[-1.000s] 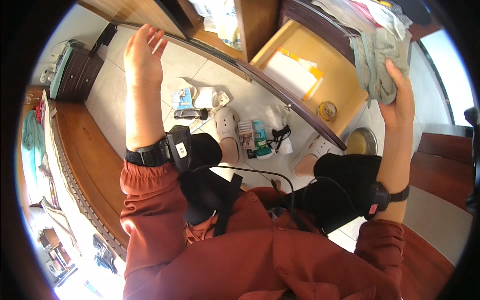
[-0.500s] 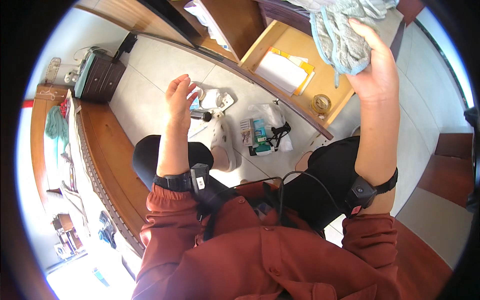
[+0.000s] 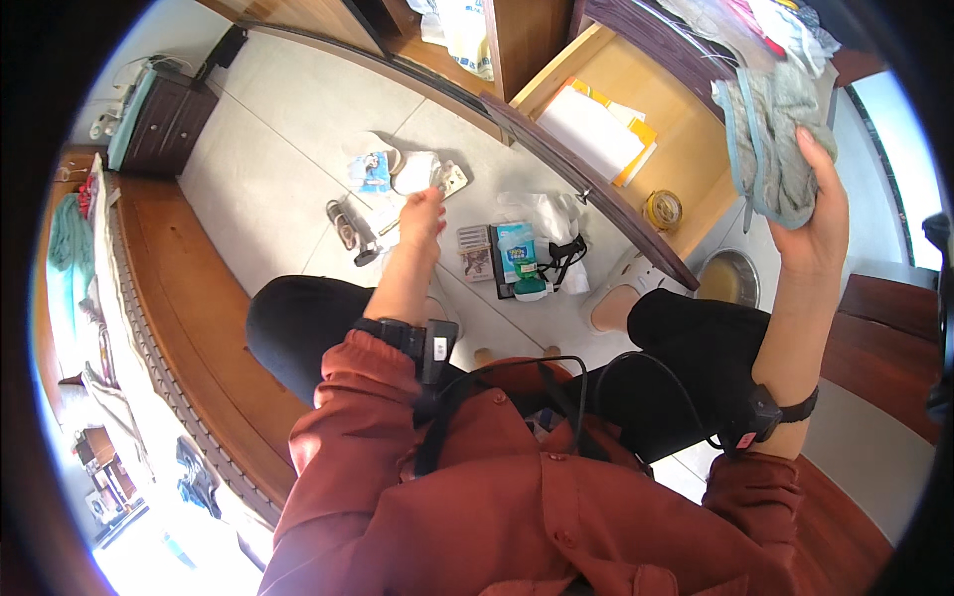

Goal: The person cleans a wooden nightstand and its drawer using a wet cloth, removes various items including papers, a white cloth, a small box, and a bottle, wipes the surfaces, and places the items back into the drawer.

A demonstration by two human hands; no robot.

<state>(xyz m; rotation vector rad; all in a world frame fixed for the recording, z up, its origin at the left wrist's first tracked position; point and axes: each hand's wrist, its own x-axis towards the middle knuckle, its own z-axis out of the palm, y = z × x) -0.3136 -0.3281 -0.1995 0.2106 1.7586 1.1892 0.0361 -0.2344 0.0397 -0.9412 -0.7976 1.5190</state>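
My right hand [image 3: 817, 214] grips a folded grey-green cloth [image 3: 780, 149] with pale blue edging, thumb laid over its side. It is raised beside the right end of a pulled-out drawer [image 3: 686, 223]. My left hand [image 3: 424, 221] holds nothing visible, its fingers loosely bent. In the picture it overlaps loose articles on the floor: a white power strip [image 3: 454, 180], a blue-and-white packet [image 3: 371, 172] and a black cylindrical object [image 3: 343, 224]. Inside the drawer lie white paper [image 3: 591, 134], orange envelopes [image 3: 641, 149] and a roll of yellowish tape [image 3: 663, 210].
Between my feet are a clear plastic bag [image 3: 545, 211], a blue packet [image 3: 517, 248] and a small box [image 3: 476, 260]. A metal bowl [image 3: 730, 276] stands beyond my right knee. Along the left runs a wooden bed frame [image 3: 189, 328]; more cloth [image 3: 785, 30] lies above the drawer.
My left hand has moved right and lower in the picture. My right hand, still holding the cloth, has shifted right and down. The view has turned, so the metal bowl now shows.
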